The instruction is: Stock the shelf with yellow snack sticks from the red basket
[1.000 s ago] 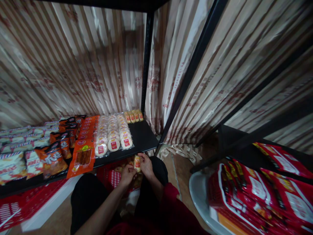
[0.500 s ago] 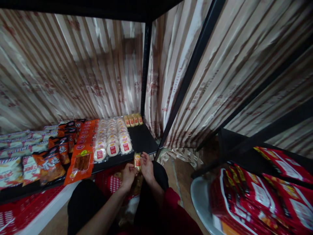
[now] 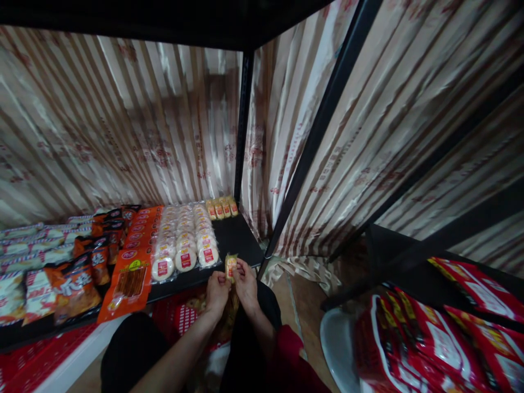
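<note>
Between both hands, near the front edge of the black shelf [image 3: 241,240], is a small yellow snack packet [image 3: 230,266] with a red and white label. My left hand [image 3: 218,292] pinches its lower left side. My right hand [image 3: 245,281] grips its right side, the thumb lying over the front. Several similar small yellow packets [image 3: 221,208] stand in a row at the shelf's back corner. Left of them are rows of round white crackers [image 3: 186,257] in clear wrappers with red labels.
Orange snack packs [image 3: 126,278] and white and orange bags [image 3: 77,286] cover the shelf's left part. A dark upright post [image 3: 303,147] rises on the right. Red bags [image 3: 434,333] lie by a pale stool [image 3: 338,344]. Below the shelf is a red container [image 3: 180,322].
The view has shifted slightly. The right thumb now lies across the packet's front, and the right fingers have closed in on it. Both hands stay at the packet.
</note>
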`<action>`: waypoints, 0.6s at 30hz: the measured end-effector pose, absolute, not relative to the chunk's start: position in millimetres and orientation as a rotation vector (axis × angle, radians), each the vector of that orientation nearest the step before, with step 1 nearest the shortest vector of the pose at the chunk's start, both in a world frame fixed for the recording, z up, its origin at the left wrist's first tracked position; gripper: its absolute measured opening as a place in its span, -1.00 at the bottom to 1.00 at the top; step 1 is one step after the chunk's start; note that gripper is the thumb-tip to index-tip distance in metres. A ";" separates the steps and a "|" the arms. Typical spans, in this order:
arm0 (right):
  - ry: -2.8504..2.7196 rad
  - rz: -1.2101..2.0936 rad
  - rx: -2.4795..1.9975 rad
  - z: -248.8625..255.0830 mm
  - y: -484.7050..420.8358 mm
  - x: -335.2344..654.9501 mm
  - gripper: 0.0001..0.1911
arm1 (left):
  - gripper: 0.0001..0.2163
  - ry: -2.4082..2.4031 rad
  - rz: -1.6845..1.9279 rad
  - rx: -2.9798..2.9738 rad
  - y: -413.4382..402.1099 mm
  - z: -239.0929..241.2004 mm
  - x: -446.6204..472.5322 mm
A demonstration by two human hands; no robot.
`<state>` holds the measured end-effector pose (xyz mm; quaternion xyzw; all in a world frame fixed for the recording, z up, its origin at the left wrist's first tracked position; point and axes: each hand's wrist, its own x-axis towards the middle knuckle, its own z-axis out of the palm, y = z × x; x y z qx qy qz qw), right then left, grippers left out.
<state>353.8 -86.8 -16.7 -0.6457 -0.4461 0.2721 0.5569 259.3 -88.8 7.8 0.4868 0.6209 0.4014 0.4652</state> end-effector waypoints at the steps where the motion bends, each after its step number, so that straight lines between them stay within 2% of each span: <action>1: -1.057 0.644 -1.530 -15.3 -86.0 354.6 -0.64 | -0.92 1.536 0.994 1.222 -86.2 6.4 260.1; 18: -1.046 0.644 -1.535 0.2 -53.7 365.7 -0.62 | -0.96 1.564 1.025 1.311 -44.6 6.8 280.7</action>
